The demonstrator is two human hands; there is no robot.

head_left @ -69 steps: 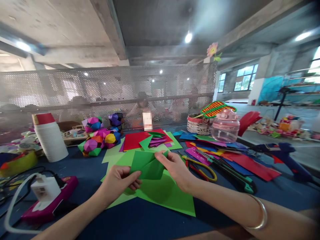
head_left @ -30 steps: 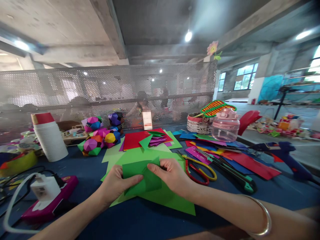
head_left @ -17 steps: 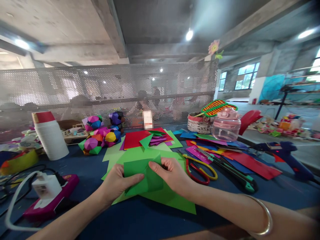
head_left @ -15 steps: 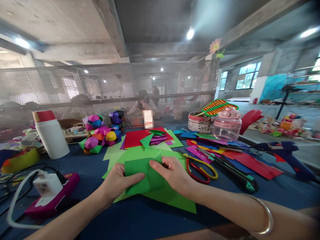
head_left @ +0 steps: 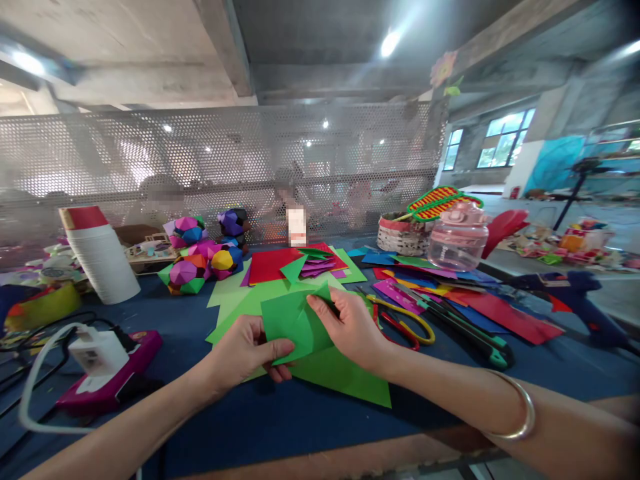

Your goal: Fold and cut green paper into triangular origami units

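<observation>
A dark blue counter (head_left: pixel 280 427) carries green paper sheets (head_left: pixel 345 377) at its middle; red-and-yellow scissors (head_left: pixel 400 327) just right of them; coloured sheets (head_left: pixel 480 310) further right; paper balls (head_left: pixel 200 263), stacked white cups (head_left: pixel 100 257) and a pink device (head_left: pixel 107 377) to the left.

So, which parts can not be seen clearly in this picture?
- Head view: the left hand fingers lie behind the folded green paper.
- The right hand covers the paper's right edge.
- The scissors blades go under that hand.
- People behind the mesh screen are blurred.
</observation>
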